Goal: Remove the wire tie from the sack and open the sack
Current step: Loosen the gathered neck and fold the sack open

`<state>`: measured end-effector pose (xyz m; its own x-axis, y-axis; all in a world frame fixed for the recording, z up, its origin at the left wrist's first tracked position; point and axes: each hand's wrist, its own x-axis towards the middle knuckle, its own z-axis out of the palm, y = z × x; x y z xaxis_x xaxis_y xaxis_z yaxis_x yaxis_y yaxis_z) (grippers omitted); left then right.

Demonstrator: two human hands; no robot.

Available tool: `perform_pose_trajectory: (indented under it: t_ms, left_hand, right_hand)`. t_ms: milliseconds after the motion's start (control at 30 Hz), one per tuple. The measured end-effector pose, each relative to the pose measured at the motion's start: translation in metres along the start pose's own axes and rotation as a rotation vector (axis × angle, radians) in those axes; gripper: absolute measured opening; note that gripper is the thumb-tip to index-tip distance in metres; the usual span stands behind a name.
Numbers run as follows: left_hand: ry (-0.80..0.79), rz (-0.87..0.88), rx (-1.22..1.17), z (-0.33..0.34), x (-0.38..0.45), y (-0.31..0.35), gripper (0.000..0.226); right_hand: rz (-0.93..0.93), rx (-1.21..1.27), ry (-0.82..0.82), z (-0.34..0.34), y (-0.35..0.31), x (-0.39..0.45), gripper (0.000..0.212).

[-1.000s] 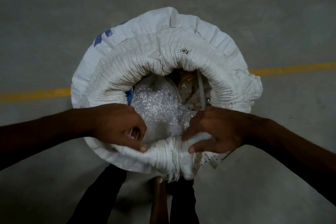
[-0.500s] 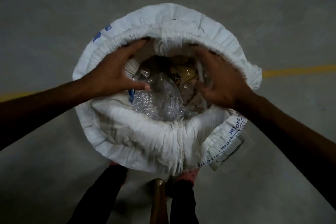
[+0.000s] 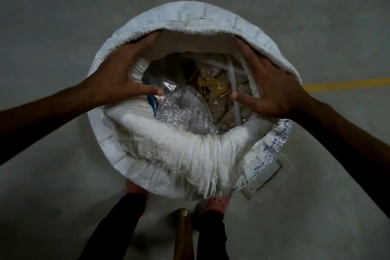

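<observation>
A white woven sack (image 3: 168, 154) stands on the floor below me with its mouth wide open and its rim rolled down in a thick pleated band. My left hand (image 3: 124, 76) and my right hand (image 3: 268, 82) reach into the mouth. Their fingers hook under the far rolled rim (image 3: 198, 25) and their thumbs point inward, free. Inside lie bubble wrap (image 3: 183, 110), a brown taped packet (image 3: 213, 88) and a white tube (image 3: 234, 91). I see no wire tie anywhere.
Grey concrete floor surrounds the sack, with a yellow painted line (image 3: 346, 84) at the right. My legs and pink clogs (image 3: 217, 202) stand just behind the sack. A brown stick (image 3: 183, 234) rises between my legs.
Both hands left the near rim, crossed the mouth and hooked under the far rim. The far rim has been pushed back and the mouth is wider, showing more of the contents.
</observation>
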<state>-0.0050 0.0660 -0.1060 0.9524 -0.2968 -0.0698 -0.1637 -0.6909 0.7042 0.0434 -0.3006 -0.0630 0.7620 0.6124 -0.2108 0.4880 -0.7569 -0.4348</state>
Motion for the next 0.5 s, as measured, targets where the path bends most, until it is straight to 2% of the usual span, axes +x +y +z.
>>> perform_pose_trajectory:
  t_ms: [167, 333, 500]
  left_hand:
    - [0.037, -0.007, 0.04, 0.003, 0.0, -0.001, 0.131]
    - [-0.087, -0.061, 0.063, 0.01, -0.006, 0.014, 0.144]
    - [-0.118, -0.113, 0.086, 0.009, -0.013, 0.023, 0.146]
  right_hand:
    - [-0.004, -0.011, -0.006, -0.001, 0.0, 0.001, 0.111]
    - [-0.006, -0.008, -0.048, 0.001, -0.005, -0.001, 0.118]
    - [-0.007, -0.012, -0.079, 0.003, -0.004, -0.001, 0.122]
